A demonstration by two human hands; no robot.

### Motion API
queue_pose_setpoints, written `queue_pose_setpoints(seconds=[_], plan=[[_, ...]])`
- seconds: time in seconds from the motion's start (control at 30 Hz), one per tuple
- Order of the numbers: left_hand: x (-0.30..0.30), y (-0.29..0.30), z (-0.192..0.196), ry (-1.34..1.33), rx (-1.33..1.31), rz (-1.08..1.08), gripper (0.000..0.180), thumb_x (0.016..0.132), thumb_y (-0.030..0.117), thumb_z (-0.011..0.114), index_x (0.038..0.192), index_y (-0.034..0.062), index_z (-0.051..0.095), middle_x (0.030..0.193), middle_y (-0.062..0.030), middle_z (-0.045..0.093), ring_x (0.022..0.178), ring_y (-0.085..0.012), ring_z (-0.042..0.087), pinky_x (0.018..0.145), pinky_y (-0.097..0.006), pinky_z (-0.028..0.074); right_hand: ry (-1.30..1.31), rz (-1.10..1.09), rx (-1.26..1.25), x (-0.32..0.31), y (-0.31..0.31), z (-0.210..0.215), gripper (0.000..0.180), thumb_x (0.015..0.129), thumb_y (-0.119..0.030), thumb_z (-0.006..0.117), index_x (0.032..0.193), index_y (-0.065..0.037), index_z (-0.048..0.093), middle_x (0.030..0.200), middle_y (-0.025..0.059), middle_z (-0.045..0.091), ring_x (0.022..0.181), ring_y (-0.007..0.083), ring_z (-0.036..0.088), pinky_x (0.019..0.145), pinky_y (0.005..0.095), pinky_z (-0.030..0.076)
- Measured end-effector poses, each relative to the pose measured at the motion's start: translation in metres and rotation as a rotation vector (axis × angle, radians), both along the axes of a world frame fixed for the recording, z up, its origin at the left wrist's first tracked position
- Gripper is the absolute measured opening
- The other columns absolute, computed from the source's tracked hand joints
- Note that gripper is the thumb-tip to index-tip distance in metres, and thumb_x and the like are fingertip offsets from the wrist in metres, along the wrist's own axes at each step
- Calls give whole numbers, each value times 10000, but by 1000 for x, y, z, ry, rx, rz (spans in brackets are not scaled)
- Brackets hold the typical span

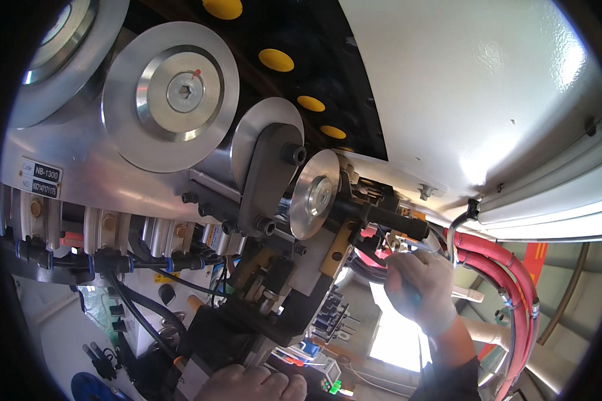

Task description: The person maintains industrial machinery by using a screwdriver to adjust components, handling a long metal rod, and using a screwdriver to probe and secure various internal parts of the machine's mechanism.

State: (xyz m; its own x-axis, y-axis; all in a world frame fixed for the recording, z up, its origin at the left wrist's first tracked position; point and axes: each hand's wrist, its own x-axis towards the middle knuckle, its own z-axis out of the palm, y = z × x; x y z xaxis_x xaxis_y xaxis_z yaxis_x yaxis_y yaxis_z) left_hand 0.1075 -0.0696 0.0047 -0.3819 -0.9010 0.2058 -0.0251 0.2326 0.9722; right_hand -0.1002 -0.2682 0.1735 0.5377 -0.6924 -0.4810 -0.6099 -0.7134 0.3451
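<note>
so, right hand [423,291] near black cylinder [400,222]

Black cylinder [398,222], tilted down rightward, jutting from grey-and-black machine [264,177]; silver discs [170,144] mounted along it

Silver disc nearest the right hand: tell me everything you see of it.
The silver disc is thin, round and metallic-looking, with a stepped hub and central fastener. It faces the camera obliquely, showing as a narrow ellipse whose top leans right. It sits right of the dark grey bracket; its far side is hidden. Neither the right hand nor the left hand touches it. Whether it spins can't be told.
</note>
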Motion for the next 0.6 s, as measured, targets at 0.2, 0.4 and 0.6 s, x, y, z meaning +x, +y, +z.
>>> queue_pose_setpoints(seconds=[0.2,0.4,0.6], plan=[[4,0,1,-5,15,-62,83,889,189,615,956,141,627,852,-22,617,873,-226,659,641,-378,511,40,-44,37,-8,9,4,195,760,-112,773,942,-145,712,702,62,615,579,273,635,539,421,490],[-7,2,-1,25,-20,25,176,873,142,681,1048,121,686,871,-46,666,784,-236,675,611,-370,523,-395,-257,-59,-50,50,18,178,853,-115,778,1026,-74,764,805,113,662,675,298,658,609,373,518],[-30,9,-10,68,-10,158,221,824,80,710,1040,94,751,934,-105,751,810,-299,736,714,-419,590,-1218,-992,72,-138,134,3,700,1072,-544,563,1421,62,582,1215,196,696,986,243,732,778,319,570]])
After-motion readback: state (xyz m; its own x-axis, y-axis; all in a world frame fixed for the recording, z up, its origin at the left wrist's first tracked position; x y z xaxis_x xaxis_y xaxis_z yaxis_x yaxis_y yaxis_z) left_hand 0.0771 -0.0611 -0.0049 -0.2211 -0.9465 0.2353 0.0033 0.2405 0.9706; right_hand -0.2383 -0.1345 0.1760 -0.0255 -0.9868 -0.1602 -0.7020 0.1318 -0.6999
